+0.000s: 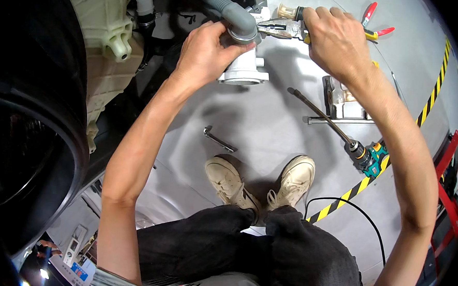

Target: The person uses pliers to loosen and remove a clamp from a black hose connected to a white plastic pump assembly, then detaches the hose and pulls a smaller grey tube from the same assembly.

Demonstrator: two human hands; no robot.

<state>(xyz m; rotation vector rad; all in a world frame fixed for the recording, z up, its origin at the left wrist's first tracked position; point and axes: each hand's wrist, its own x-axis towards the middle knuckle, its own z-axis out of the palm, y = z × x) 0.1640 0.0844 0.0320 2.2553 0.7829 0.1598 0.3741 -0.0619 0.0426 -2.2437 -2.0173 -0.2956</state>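
My left hand (205, 51) grips a white plastic pump housing (243, 70) where a grey ribbed hose (230, 11) ends in an elbow fitting (243, 30). My right hand (334, 37) is closed on pliers (281, 27), whose jaws point left at the hose elbow. The pliers' red and yellow handles (374, 23) stick out past my fingers to the right.
A cream plastic washer tub (108, 30) and dark drum rim stand at the left. On the grey floor lie a small bent wrench (219, 140), a hammer (340, 105), and a teal drill with a flexible shaft (360, 152). Yellow-black tape (427, 109) and a black cable (355, 206) run at the right.
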